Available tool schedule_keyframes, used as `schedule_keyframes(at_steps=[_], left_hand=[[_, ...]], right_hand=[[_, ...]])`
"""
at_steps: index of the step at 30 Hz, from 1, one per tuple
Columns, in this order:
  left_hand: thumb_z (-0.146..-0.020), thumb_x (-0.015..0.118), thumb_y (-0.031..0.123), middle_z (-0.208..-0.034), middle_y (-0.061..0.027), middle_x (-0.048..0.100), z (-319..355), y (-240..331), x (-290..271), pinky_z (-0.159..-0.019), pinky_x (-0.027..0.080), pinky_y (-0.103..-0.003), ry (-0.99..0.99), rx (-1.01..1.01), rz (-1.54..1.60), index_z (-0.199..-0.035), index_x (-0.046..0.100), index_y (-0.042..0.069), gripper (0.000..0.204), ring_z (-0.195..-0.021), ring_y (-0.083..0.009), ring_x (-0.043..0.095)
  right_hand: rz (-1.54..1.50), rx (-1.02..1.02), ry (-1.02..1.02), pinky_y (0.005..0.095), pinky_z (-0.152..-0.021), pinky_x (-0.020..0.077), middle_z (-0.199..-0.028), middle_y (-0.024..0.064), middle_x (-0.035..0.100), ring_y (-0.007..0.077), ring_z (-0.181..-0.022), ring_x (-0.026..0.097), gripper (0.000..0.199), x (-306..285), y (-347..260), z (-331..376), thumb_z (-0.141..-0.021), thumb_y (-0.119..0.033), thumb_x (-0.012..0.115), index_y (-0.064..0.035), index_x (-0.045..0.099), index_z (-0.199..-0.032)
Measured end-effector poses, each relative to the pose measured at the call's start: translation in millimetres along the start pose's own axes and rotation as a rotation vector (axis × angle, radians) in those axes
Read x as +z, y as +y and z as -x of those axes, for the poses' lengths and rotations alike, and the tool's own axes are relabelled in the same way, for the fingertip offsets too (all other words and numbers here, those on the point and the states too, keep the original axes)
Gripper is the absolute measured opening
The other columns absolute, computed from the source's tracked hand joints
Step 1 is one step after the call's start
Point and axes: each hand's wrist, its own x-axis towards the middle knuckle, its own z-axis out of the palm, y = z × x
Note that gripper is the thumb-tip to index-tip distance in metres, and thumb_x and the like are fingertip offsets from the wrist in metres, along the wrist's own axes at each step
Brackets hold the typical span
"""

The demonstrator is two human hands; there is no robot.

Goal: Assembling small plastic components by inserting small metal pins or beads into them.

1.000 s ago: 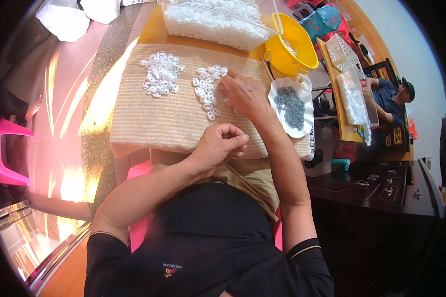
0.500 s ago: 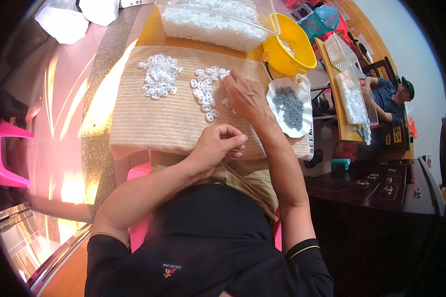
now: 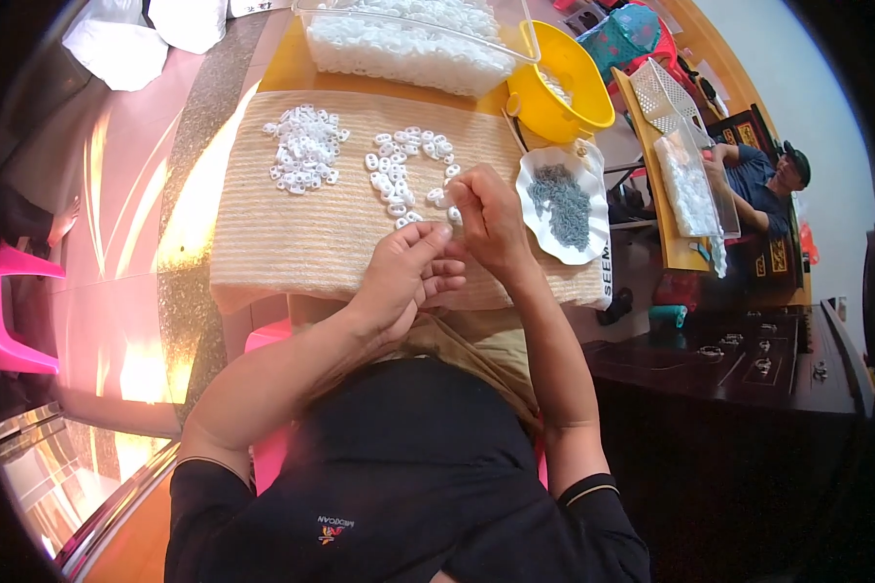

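My two hands have come close together over the near part of a striped cloth [image 3: 262, 248]. The left hand [image 3: 399, 277] has its thumb and forefinger pinched; whatever is between them is too small to make out. My right hand [image 3: 496, 219] is closed, fingers curled toward the left fingertips, and its grip is hidden. Just beyond them, white oval pieces with two holes [image 3: 391, 170] lie in a loose ring, some partly behind my right hand. A heap of small white square pieces [image 3: 306, 148] lies on the left. Small grey parts [image 3: 562, 209] fill a white wavy-edged dish [image 3: 598, 202] on the right.
A clear bin [image 3: 408, 53] of white pieces stands at the far edge, beside a yellow bucket [image 3: 554, 112]. At the right, another person [image 3: 758, 189] sits by a second clear bin [image 3: 685, 194]. A pink stool [image 3: 19, 316] stands on the left floor.
My right hand has drawn back from the far side of the oval pieces toward my left hand. The left hand has risen slightly, bringing the fingertips nearly together.
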Motion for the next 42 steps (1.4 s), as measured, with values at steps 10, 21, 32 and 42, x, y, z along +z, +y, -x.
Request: schedule_keyframes(at_steps=[10,21,32,42], left_hand=[[-0.097,0.051,0.023,-0.091,-0.0056,0.061,-1.6,1.2,-1.6,-0.073,0.052,-0.028,-0.016,-0.005,0.062,-0.102,0.056,0.005,0.019,-0.080,-0.0136,0.059],[-0.092,0.056,0.022,-0.088,-0.0062,0.063,0.5,3.9,-3.8,-0.073,0.052,-0.030,-0.015,-0.112,0.100,-0.097,0.060,0.004,0.019,-0.080,-0.0168,0.061],[-0.092,0.056,0.017,-0.086,-0.0019,0.063,-2.8,5.6,-9.4,-0.071,0.053,-0.027,-0.046,-0.078,0.031,-0.096,0.060,0.006,0.013,-0.078,-0.0109,0.060],[-0.094,0.057,0.018,-0.081,0.0017,0.059,-5.0,1.4,-7.4,-0.067,0.054,-0.023,-0.011,0.065,-0.169,-0.097,0.059,0.006,0.012,-0.072,-0.0053,0.057]], right_hand=[[-0.050,-0.022,0.009,0.0302,-0.063,0.0435,-0.080,0.0118,0.055,0.0236,-0.069,0.054,0.005,-1.9,-16.7,20.5,-0.089,-0.002,0.055,0.0004,0.055,-0.084],[0.035,-0.184,0.111,0.0366,-0.056,0.0477,-0.083,0.0148,0.056,0.0305,-0.067,0.058,0.006,-2.7,-22.0,34.8,-0.083,0.000,0.060,-0.0020,0.056,-0.088],[0.061,-0.190,0.105,0.0341,-0.057,0.0501,-0.084,0.0131,0.059,0.0278,-0.070,0.062,0.012,-6.5,-27.9,41.2,-0.078,-0.001,0.067,-0.0034,0.061,-0.088],[-0.407,0.265,0.051,0.0224,-0.065,0.0475,-0.083,0.0036,0.062,0.0091,-0.073,0.059,0.010,-4.9,-25.3,50.0,-0.084,0.001,0.064,-0.0008,0.061,-0.093]])
